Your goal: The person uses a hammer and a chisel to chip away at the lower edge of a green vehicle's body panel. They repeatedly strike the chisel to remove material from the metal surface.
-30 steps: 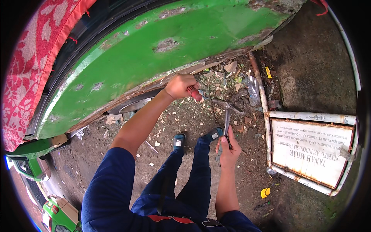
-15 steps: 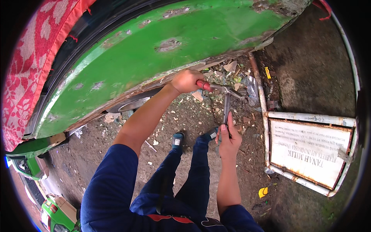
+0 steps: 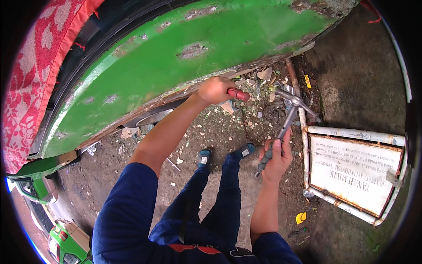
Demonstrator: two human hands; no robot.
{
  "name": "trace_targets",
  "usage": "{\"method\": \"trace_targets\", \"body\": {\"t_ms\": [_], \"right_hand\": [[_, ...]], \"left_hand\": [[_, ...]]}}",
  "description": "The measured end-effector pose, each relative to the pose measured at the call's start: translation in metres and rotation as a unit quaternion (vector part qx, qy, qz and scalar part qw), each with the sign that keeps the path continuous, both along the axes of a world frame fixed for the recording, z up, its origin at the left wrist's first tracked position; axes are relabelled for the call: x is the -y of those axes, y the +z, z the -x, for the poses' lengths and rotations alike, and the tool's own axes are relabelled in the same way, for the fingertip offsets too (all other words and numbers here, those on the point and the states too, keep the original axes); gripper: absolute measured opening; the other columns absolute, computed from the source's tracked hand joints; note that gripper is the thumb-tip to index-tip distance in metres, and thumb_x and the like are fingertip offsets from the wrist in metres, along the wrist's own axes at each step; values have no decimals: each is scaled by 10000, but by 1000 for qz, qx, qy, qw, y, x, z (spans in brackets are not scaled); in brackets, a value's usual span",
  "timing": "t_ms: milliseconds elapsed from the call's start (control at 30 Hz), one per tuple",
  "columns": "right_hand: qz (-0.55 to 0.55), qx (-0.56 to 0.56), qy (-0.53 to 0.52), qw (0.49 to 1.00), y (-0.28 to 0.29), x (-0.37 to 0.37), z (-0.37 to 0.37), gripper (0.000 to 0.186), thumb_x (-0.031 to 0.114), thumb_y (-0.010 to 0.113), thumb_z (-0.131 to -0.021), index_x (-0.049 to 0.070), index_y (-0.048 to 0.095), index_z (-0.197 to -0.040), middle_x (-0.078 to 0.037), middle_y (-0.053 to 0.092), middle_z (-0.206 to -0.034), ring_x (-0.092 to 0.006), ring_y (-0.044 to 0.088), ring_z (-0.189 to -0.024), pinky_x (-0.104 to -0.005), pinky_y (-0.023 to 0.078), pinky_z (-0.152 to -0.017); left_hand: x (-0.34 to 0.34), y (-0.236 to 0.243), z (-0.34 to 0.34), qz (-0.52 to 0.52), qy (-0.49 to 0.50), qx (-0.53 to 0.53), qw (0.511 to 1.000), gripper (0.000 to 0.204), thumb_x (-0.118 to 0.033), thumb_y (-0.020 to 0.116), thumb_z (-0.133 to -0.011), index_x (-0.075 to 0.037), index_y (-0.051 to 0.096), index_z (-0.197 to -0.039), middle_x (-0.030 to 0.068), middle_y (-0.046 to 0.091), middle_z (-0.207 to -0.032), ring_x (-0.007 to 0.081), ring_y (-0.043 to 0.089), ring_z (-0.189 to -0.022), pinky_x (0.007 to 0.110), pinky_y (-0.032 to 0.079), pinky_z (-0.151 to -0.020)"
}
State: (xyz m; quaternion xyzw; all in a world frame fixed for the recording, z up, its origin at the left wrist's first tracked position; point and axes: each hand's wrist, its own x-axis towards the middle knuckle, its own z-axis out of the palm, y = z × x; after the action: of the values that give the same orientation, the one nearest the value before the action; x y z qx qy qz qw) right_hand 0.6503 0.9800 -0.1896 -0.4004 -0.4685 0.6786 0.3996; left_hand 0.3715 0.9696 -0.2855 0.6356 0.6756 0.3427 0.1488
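Observation:
My left hand (image 3: 215, 90) is wrapped round a tool with a red handle (image 3: 239, 94) at the lower edge of the green car body panel (image 3: 206, 48). The handle's butt sticks out to the right; the tool's working end is hidden behind my fist. In my right hand (image 3: 278, 155) is a claw hammer (image 3: 288, 115) with a metal shaft and a dark grey grip, held by the grip. Its metal head is raised to the right, apart from the red handle.
Right of me stands a white metal-framed sign (image 3: 354, 171) with rusty edges. Rubble and chips (image 3: 263, 75) litter the dirt ground under the panel. A patterned red cloth (image 3: 37, 75) hangs over the car at the left. A yellow scrap (image 3: 301, 218) lies near the sign.
The hammer head has swung right, away from the butt of the red handle, as my right hand shifted right and slightly up. My left hand has barely moved.

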Motion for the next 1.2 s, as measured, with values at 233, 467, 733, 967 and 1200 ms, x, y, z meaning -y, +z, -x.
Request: {"method": "trace_targets", "body": {"t_ms": [233, 467, 733, 967, 1200], "right_hand": [[43, -6, 32, 999, -9, 3, 2, 474, 71, 537, -986, 58, 429, -1448, -24, 555, -797, -86, 501, -607, -240, 464, -463], [64, 94, 126, 985, -38, 22, -12, 480, 74, 536, -987, 44, 420, -1451, -37, 574, -824, -101, 522, -602, -257, 462, -458], [68, 13, 22, 997, -31, 10, -36, 504, 36, 539, -970, 19, 399, -1454, -31, 558, -899, -126, 544, -678, -266, 488, -450], [100, 18, 10, 995, -31, 14, -52, 515, 48, 554, -964, 11, 399, -1453, -45, 556, -857, -120, 537, -654, -262, 482, -448], [124, 23, -2, 992, -41, 9, -78, 533, 68, 580, -955, -24, 393, -1446, -58, 558, -827, -116, 537, -642, -268, 465, -435]], "left_hand": [[7, -6, 0, -1, 9, -13, 1000, 172, -153, 730, -638, -101, 669, -791, 69, 644, -758, 289, 637, -735, 400, 525, -668], [13, -3, 1, -48, 8, 26, 998, 231, -96, 768, -578, -78, 672, -788, 84, 639, -738, 284, 635, -721, 383, 527, -656], [13, 16, -12, 27, -50, -78, 995, 168, -207, 715, -649, -131, 577, -710, 44, 604, -674, 277, 630, -666, 419, 485, -568], [-16, 28, -36, -4, -106, -82, 991, 202, -257, 712, -713, -126, 559, -726, 51, 581, -667, 292, 617, -662, 441, 472, -571], [-28, 14, -34, -55, -71, -101, 991, 268, -321, 737, -787, -124, 574, -707, 37, 550, -649, 249, 607, -633, 395, 463, -536]]}}
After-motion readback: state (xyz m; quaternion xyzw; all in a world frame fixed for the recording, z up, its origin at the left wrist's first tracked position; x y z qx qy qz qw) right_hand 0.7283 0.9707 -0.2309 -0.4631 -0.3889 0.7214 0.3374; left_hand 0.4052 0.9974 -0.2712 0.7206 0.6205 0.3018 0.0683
